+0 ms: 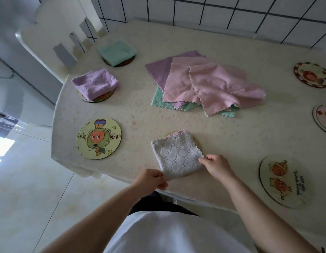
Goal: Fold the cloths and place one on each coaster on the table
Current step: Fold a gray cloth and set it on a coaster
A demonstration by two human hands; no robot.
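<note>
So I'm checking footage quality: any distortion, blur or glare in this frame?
Head view: wide-angle bending curves the table edge and wall tiles; the far green cloth looks soft, the white cloth sharp; bright window glare falls on the floor.

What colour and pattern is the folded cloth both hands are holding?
Whitish-grey with a raised scale-like quilted pattern and a pink far edge, on the folded cloth; head view.

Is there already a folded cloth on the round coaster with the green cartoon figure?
No, the green cartoon coaster lies bare, while the hands are setting the white folded cloth on the coaster beside it.
</note>
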